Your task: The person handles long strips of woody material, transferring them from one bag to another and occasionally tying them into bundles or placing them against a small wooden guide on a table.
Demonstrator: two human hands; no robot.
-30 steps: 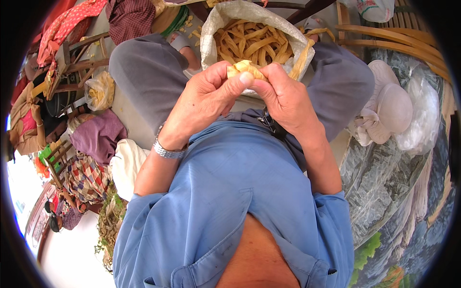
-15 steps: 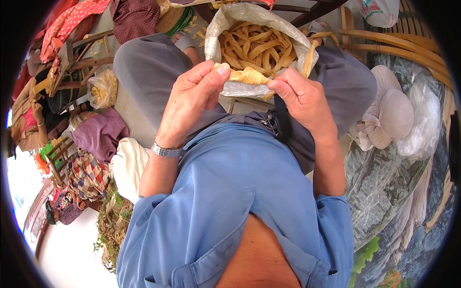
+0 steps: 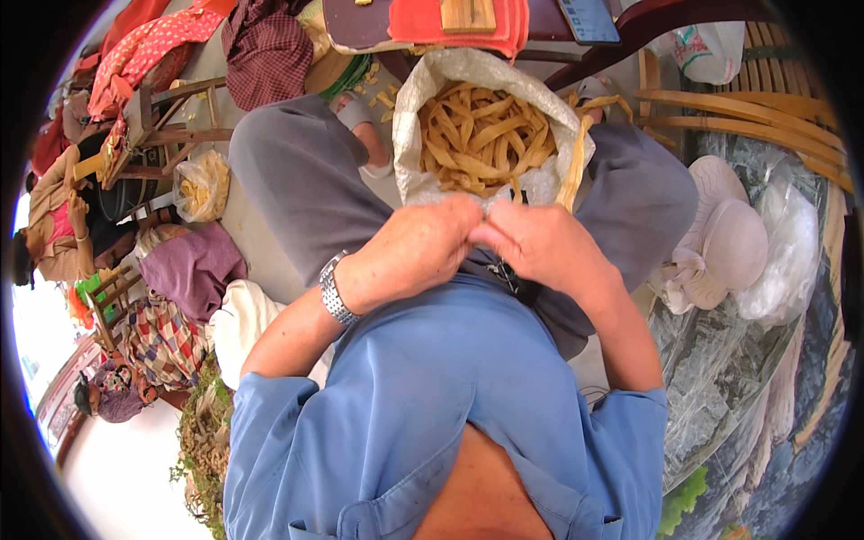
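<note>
Over my lap, both hands have come together with the fingers closed. My left hand (image 3: 427, 238), below a silver wristwatch, has its back turned up. My right hand (image 3: 531, 238) meets it at the fingertips, thumb pressed in. The yellow strip they gripped a moment earlier is hidden behind the fingers. Just beyond them, between my knees, stands a white woven sack (image 3: 409, 117) filled with long, flat yellow strips (image 3: 486, 135). One loose strip (image 3: 572, 171) hangs over its right rim, close to my right hand. A small dark tip shows above the fingers.
Beyond the sack, a dark table (image 3: 351, 22) bears a red cloth (image 3: 414, 22), a wooden block (image 3: 468, 14) and a phone (image 3: 589, 20). At right are a pale hat (image 3: 733, 238) and clear plastic (image 3: 783, 252). A bag of yellow pieces (image 3: 202, 184) lies left, near another person (image 3: 67, 216).
My hands have drawn together and back toward my waist, with the wrists turned inward. The yellow strip stretched between them has gone out of sight. The view has shifted, showing more of the table.
</note>
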